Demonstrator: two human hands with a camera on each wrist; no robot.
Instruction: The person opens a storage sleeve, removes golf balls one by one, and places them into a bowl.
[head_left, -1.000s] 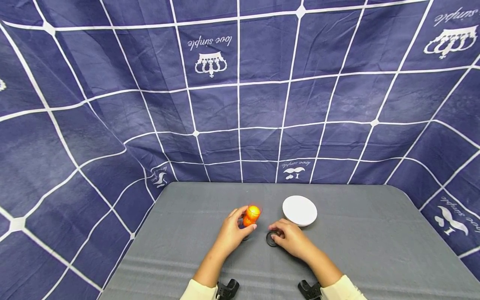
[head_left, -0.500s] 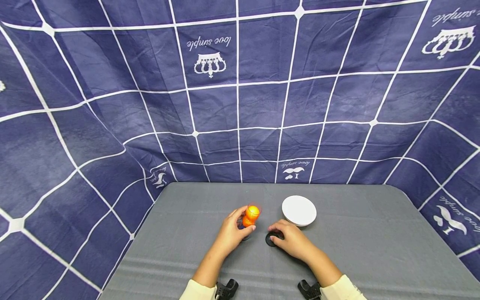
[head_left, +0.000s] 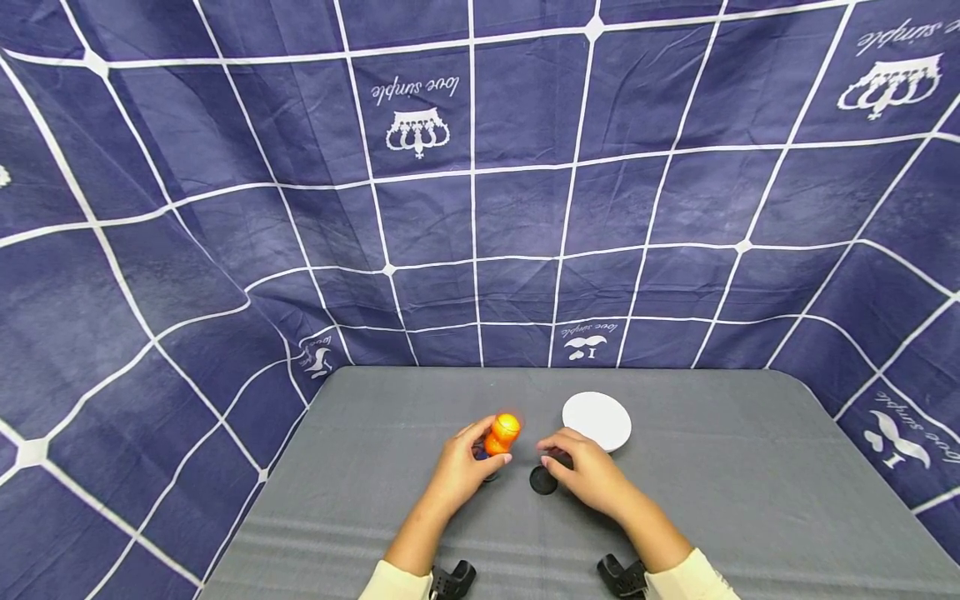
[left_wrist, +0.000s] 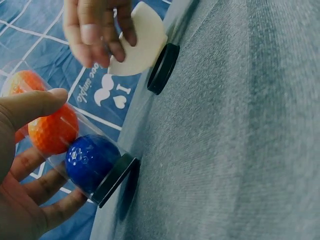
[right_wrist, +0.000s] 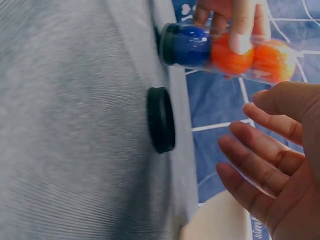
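My left hand (head_left: 460,468) holds a clear tube (head_left: 502,435) upright near the table's middle, thumb on one side and fingers on the other. Inside, a blue ball (left_wrist: 91,159) sits at the bottom with two orange dimpled balls (left_wrist: 54,131) stacked over it. A black cap (left_wrist: 115,180) closes its lower end, right at the table surface. To the tube's right, a black round lid (right_wrist: 161,120) lies on the table, hollow side up. My right hand (head_left: 588,473) hovers beside and above this lid, fingers loosely bent and apart, with nothing in them.
A white bowl (head_left: 597,419) stands behind my right hand, close to its fingers. Grey cloth covers the table (head_left: 720,467). A blue curtain (head_left: 525,208) with white grid lines hangs along the back and sides.
My right hand has let go of the black lid and lifted slightly off it, so the lid now lies flat. The left hand and the tube stay in place.
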